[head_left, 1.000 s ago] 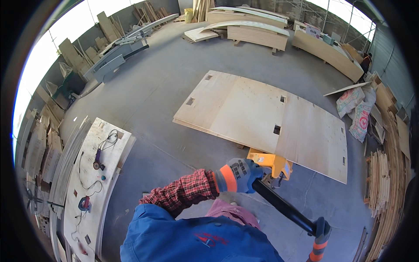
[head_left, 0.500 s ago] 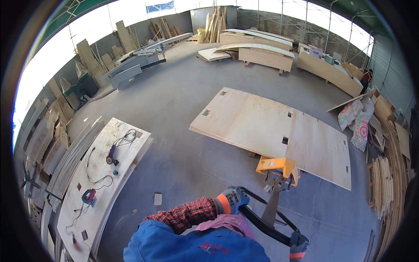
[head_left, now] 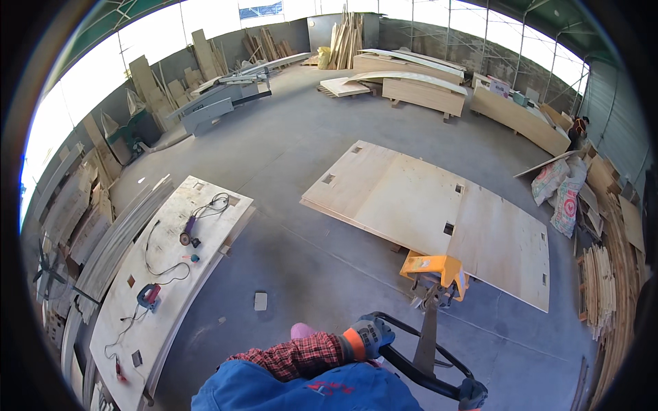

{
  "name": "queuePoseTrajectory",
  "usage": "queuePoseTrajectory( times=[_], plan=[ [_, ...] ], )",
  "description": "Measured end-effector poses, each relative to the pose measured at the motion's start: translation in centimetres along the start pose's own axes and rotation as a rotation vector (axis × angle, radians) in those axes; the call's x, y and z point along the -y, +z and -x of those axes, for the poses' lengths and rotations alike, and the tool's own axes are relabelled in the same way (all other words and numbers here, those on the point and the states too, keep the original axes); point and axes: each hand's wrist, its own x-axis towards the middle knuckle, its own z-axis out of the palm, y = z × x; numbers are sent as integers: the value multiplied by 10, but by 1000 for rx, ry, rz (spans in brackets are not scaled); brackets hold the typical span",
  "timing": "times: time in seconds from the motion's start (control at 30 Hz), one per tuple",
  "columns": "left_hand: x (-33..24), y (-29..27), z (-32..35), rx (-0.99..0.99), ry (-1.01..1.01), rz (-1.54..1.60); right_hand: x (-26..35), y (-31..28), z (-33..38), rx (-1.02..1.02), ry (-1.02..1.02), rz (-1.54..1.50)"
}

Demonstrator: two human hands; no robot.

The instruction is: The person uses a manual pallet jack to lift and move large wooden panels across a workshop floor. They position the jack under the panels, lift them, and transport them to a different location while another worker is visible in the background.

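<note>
My left hand (head_left: 375, 335), in a grey and orange work glove, is closed around the upper left of a black loop handle (head_left: 419, 370). At the handle's lower right end, my right hand (head_left: 472, 393) wraps round the bar in a matching glove; its lower part is cut off by the frame. The handle belongs to a yellow-orange pallet jack (head_left: 445, 267), joined by a rusty metal shaft. Large plywood panels (head_left: 404, 198) with small rectangular cutouts lie just beyond the jack, whose forks are hidden beneath them.
To the left, a long pale board (head_left: 171, 253) carries an angle grinder (head_left: 186, 231), a red power tool (head_left: 149, 296) and cords. A small flat scrap (head_left: 260, 301) lies on the floor. Sacks (head_left: 567, 195) and stacked timber (head_left: 598, 294) line the right; a person (head_left: 579, 128) stands far right.
The view has shifted, with the left board and floor scrap now farther right. The handle sits slightly lower, both hands still on it. A bit of pink clothing shows beside my left sleeve.
</note>
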Motion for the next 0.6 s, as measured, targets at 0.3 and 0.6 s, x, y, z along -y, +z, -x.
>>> queuePoseTrajectory(
  times=[0.3,0.6],
  plan=[
    [-46,-17,87,-9,32,128,41,-20,86,-76,181,-89],
    [-109,-67,120,-221,35,217,49,-73,95,-361,211,-538]
  ],
)
